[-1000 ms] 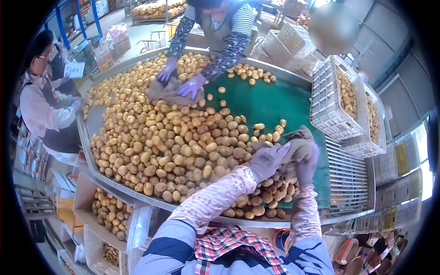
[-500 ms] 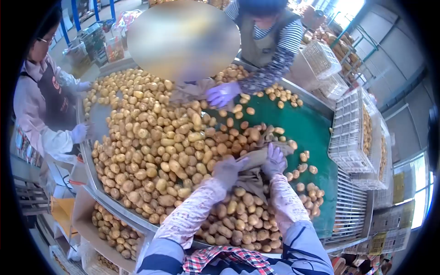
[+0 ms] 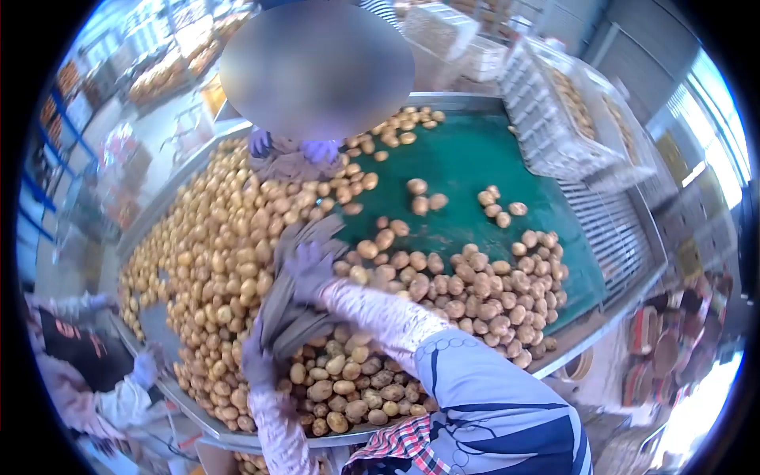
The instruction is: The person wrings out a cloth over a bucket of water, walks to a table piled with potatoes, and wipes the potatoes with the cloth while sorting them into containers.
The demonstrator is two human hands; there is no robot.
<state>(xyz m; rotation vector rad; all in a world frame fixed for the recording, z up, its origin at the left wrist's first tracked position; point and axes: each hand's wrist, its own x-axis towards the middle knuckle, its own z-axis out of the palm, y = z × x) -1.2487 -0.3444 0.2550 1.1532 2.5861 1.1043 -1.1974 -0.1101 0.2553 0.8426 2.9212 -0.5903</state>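
Observation:
A bunched grey-brown cloth [image 3: 305, 326] lies over the heap of potatoes [image 3: 229, 261] in front of me. My left hand [image 3: 257, 360], in a greyish-purple glove, is closed at the cloth's near left edge, its fingers partly hidden and blurred. My right hand [image 3: 310, 273], gloved alike, grips the cloth from above farther out, its fingers bent into the folds. Loose potatoes surround both hands. Darker, dusty-looking potatoes [image 3: 348, 388] sit just below the cloth, close to my body.
Across the metal-rimmed table, a co-worker's purple-gloved hands [image 3: 321, 150] hold another cloth [image 3: 293, 165]. Another person's gloved hand [image 3: 145, 368] is at the left rim. Scattered potatoes lie on the green surface [image 3: 467, 158]. White crates [image 3: 546, 119] stand at the right by a slatted grate [image 3: 613, 229].
My view has turned to the right. Both hands and the cloth have shifted left across the potatoes. The co-worker opposite now has both hands on their cloth.

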